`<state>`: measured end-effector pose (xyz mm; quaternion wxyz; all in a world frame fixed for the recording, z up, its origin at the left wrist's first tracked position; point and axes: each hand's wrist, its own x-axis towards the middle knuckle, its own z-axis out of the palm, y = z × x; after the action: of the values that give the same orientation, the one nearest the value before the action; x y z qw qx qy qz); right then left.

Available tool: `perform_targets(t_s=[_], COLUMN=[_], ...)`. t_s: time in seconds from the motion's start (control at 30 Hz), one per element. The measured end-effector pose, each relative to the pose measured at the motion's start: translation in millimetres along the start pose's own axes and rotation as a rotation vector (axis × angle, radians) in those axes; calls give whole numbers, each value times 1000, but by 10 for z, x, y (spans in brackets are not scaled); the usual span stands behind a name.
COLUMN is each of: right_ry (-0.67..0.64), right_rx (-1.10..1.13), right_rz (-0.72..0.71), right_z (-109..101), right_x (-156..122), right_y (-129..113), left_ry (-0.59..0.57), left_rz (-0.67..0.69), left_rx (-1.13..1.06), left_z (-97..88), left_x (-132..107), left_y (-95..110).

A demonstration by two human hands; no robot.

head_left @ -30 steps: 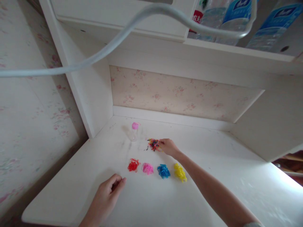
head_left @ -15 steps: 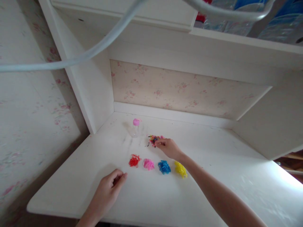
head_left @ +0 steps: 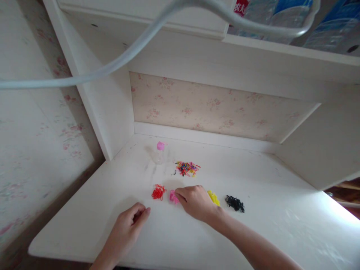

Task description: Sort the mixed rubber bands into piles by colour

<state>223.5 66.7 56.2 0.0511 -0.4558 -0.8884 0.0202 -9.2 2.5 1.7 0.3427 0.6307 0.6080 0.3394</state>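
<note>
My right hand point(head_left: 197, 202) is at the pink rubber bands point(head_left: 173, 197), its thumb and fingers pinched together; whatever is between the fingertips is too small to make out. It covers the spot between the pink pile and the yellow rubber bands point(head_left: 213, 197). My left hand point(head_left: 131, 221) rests on the table in a loose fist, with nothing visible in it. Just beyond it are the red rubber bands point(head_left: 159, 192). A pile of mixed-colour rubber bands point(head_left: 187, 168) lies farther back. Black rubber bands point(head_left: 235, 203) sit on the right, beside my right forearm.
A clear bottle with a pink cap point(head_left: 160, 152) stands behind the piles on the white table point(head_left: 270, 232). Pale tubing point(head_left: 123, 52) crosses the upper view. Plastic bottles point(head_left: 292, 17) occupy the shelf at upper right. Side panels and a back wall enclose the table.
My right hand has moved from the mixed pile back toward me to the pink pile. The blue pile is now hidden, and the black pile has come into view. My left hand has stayed put.
</note>
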Motion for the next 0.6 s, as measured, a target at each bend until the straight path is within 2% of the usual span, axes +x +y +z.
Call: perform_targets(t_s=[0.13, 0.27, 0.6], right_ry=[5, -9, 2], right_rx=[-133, -198, -230], right_rz=[-80, -173, -142], right_z=[157, 257, 232], right_x=[-161, -232, -274], right_y=[-128, -94, -40], left_ry=[-10, -10, -49], left_rz=[3, 17, 9], left_rx=[-14, -3, 37], left_z=[6, 18, 38], left_x=[-9, -5, -2], left_y=[3, -5, -23])
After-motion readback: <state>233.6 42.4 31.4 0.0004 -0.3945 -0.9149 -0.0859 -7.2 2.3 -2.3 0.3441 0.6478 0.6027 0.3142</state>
